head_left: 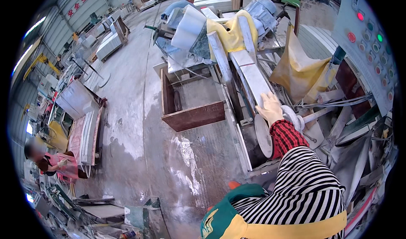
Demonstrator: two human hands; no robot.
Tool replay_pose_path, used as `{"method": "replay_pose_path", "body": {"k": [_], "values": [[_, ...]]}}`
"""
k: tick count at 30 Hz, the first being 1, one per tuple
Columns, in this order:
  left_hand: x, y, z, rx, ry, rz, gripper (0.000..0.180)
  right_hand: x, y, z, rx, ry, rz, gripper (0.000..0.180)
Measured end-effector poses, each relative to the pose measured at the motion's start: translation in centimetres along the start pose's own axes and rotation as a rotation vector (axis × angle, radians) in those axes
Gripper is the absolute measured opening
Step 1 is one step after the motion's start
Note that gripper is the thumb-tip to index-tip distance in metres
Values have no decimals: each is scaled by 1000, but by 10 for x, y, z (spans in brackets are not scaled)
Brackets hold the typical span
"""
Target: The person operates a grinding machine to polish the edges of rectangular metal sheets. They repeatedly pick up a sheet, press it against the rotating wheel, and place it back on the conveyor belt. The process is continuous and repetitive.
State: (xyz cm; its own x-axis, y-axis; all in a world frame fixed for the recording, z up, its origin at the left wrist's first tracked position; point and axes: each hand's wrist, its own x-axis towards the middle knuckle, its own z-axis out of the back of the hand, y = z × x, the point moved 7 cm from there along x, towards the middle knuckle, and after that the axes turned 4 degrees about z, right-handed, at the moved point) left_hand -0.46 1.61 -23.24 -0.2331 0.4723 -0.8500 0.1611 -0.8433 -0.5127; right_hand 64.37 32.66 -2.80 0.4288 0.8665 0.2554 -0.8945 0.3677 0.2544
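Near the lower end of the machine bed [241, 88], the right hand [270, 107] rests on a pale stone strip [255, 80], fingers [266, 98] loosely spread and clasping nothing; the left hand is out of view. If the round disc [262, 137] turns, it could catch the checked cuff [289, 136] close by. Off the bed's left edge, an open-topped brown box [193, 116] holds something dark [176, 100].
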Motion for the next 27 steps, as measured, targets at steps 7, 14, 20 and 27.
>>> {"method": "replay_pose_path", "body": {"k": [7, 14, 20, 27], "values": [[-1, 13, 18, -57, -7, -10, 28, -79, -2, 21, 77, 165, -178, 82], [5, 30, 38, -204, -16, -85, 27, -81, -10, 9, -22, 90, -242, 93], [9, 8, 35, -469, 101, -318, 25, -76, -29, 4, 321, 273, -223, 78], [-91, -66, 40, -561, 66, -416, 52, -161, 132, 58, 937, 537, 34, 94]]}}
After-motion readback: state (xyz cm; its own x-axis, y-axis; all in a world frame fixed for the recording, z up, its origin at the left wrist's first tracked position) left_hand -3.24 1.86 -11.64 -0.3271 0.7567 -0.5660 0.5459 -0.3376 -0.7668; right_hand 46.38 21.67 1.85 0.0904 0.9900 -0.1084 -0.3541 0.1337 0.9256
